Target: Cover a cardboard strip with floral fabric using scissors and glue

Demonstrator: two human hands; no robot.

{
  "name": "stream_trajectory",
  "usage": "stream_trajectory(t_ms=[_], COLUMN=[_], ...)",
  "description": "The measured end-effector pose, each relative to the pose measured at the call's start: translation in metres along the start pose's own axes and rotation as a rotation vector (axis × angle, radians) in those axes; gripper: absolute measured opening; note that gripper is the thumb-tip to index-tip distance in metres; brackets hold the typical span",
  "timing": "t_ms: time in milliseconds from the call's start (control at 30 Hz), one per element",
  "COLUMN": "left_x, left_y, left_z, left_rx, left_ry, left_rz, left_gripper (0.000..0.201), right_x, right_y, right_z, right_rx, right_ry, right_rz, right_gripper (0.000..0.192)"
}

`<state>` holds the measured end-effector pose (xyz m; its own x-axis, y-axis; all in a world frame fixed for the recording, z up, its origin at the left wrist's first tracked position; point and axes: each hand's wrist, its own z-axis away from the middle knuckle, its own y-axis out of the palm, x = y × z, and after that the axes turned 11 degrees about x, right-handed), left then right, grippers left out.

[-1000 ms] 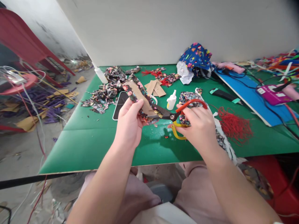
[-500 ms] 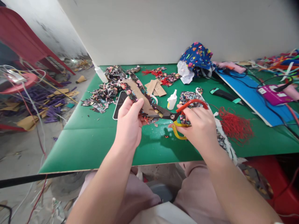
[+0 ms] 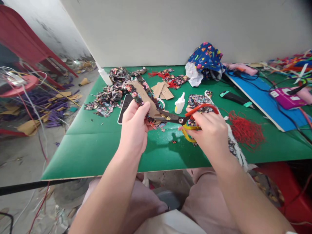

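My left hand [image 3: 135,125] pinches a cardboard piece [image 3: 143,94] backed with dark floral fabric [image 3: 133,91], holding it above the table. In my right hand [image 3: 209,130] is a pair of scissors [image 3: 181,120] with one red and one yellow handle loop. The scissor blades lie at the fabric's near right edge, nearly closed together. Beneath my left hand a phone [image 3: 123,110] lies partly hidden. A small white glue bottle [image 3: 179,104] stands beyond the scissors. More floral fabric [image 3: 195,100] lies behind my right hand.
Crumpled fabric scraps [image 3: 114,87] and a second white bottle [image 3: 104,77] are at the back left. Cardboard pieces [image 3: 162,90] lie mid-table. To the right are red threads [image 3: 246,131], a black cutter [image 3: 235,98], a blue board [image 3: 258,100] and a purple device with cords [image 3: 287,97].
The scissor blades have closed further on the fabric edge, and the handle loops have come closer together. My left hand holds the piece in nearly the same place.
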<state>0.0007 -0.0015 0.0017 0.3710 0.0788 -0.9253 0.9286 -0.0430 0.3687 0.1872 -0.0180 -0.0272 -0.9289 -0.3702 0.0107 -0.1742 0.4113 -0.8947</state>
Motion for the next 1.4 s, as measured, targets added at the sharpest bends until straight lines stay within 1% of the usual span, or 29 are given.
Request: stream_trajectory(t_ms=[200, 400, 467, 533, 633, 700, 733, 867, 1000, 1033, 1100, 1133, 1200, 1267, 1333, 1400], left_x=[0.001, 0.005, 0.006, 0.007, 0.008, 0.009, 0.009, 0.010, 0.006, 0.005, 0.002, 0.001, 0.000, 0.000, 0.002, 0.002], left_y=[-0.002, -0.001, -0.001, -0.002, -0.005, -0.007, -0.007, -0.008, -0.008, -0.007, -0.007, -0.007, -0.007, -0.008, -0.009, -0.011], left_z=[0.001, 0.000, -0.001, -0.002, -0.004, -0.004, -0.004, -0.004, -0.005, -0.005, -0.006, -0.006, -0.005, -0.004, -0.002, 0.000], left_rx=[-0.010, 0.022, 0.020, 0.007, -0.009, -0.004, 0.005, 0.028, 0.029, 0.030, 0.024, 0.021, 0.025, 0.062, 0.154, 0.298], left_ry=[0.026, 0.043, 0.039, 0.032, 0.034, 0.060, 0.077, 0.140, 0.105, 0.090, 0.068, 0.058, 0.044, 0.014, -0.043, -0.111], left_rz=[-0.076, -0.082, -0.082, -0.086, -0.099, -0.102, -0.103, -0.109, -0.051, -0.029, 0.007, 0.018, 0.026, 0.011, -0.034, -0.111], left_gripper=[0.012, 0.014, 0.014, 0.014, 0.014, 0.015, 0.015, 0.014, 0.018, 0.020, 0.022, 0.023, 0.023, 0.023, 0.023, 0.025], right_x=[0.000, -0.002, -0.003, -0.002, -0.002, -0.001, 0.000, 0.004, 0.006, 0.006, 0.005, 0.004, 0.003, 0.004, 0.006, 0.009], right_y=[0.000, 0.003, 0.003, 0.003, 0.003, 0.003, 0.003, -0.001, -0.003, -0.003, -0.001, 0.000, 0.002, 0.002, 0.001, -0.002], right_z=[0.000, 0.000, 0.000, 0.000, -0.001, -0.002, -0.003, -0.007, -0.006, -0.006, -0.004, -0.003, -0.003, -0.004, -0.006, -0.007], right_rx=[-0.008, -0.056, -0.068, -0.091, -0.089, -0.038, -0.002, 0.174, 0.399, 0.453, 0.544, 0.568, 0.567, 0.523, 0.451, 0.341], right_ry=[0.005, 0.016, 0.020, 0.052, 0.179, 0.236, 0.241, 0.211, 0.228, 0.236, 0.251, 0.265, 0.302, 0.352, 0.403, 0.445], right_rz=[0.004, 0.023, 0.011, -0.047, -0.206, -0.300, -0.326, -0.366, -0.469, -0.500, -0.592, -0.648, -0.765, -0.883, -1.010, -1.139], right_gripper=[0.025, 0.008, 0.006, 0.008, 0.022, 0.028, 0.029, 0.035, 0.050, 0.049, 0.039, 0.034, 0.029, 0.029, 0.029, 0.027])
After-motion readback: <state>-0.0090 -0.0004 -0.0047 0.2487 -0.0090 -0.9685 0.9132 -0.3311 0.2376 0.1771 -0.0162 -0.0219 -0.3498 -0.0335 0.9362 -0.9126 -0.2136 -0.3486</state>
